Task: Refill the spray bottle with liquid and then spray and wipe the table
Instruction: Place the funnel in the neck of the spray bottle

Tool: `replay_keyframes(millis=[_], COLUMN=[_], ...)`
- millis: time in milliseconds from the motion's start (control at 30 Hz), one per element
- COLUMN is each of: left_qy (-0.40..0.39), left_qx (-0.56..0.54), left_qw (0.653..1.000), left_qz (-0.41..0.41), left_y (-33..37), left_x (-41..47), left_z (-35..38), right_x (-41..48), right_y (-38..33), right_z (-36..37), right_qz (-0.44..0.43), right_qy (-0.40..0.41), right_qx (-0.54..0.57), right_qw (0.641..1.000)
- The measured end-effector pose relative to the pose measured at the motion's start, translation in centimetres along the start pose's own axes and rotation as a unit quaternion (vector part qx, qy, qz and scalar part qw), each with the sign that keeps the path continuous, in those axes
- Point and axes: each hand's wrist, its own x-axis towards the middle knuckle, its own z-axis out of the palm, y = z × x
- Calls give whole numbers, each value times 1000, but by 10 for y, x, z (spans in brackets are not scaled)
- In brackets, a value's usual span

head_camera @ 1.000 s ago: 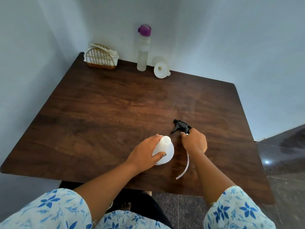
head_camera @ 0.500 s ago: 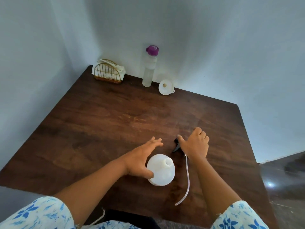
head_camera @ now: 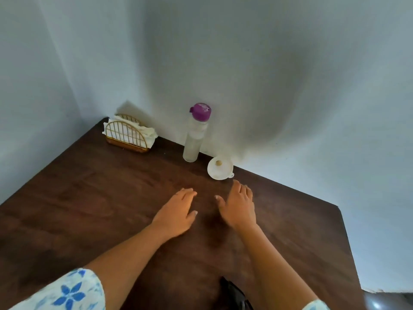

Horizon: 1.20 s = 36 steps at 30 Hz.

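Both my hands stretch forward over the dark wooden table (head_camera: 89,198), empty, fingers straight. My left hand (head_camera: 176,211) hovers mid-table. My right hand (head_camera: 238,204) reaches toward a white funnel (head_camera: 220,167) lying by the back wall, its fingertips just short of it. Left of the funnel stands a clear bottle with a purple cap (head_camera: 195,133). The black spray head (head_camera: 234,294) lies at the bottom edge, partly hidden by my right forearm. The white spray bottle is out of view.
A gold wire napkin holder (head_camera: 127,135) with white napkins stands in the far left corner. Walls close the table's back and left sides. The table's right corner (head_camera: 337,206) drops to the floor.
Both hands let go of the white bottle and spray head and moved forward toward the back wall. The camera tilted up, and the white bottle left the view.
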Motion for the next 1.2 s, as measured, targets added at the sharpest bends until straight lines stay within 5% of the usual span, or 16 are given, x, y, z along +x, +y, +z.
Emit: replay_keyframes(millis=[200, 700, 1200], left_qy=[25, 13, 17], left_qx=[203, 215, -127], left_qw=[979, 976, 991], left_qz=[3, -3, 34], left_y=[-25, -22, 32], left_x=[13, 4, -92], left_z=[45, 43, -7], right_x=[80, 74, -110], right_y=[6, 0, -20], right_z=[7, 0, -35], right_qz=[-19, -42, 33], right_qy=[65, 78, 113], right_qx=[-4, 27, 240], right_qw=[998, 996, 964])
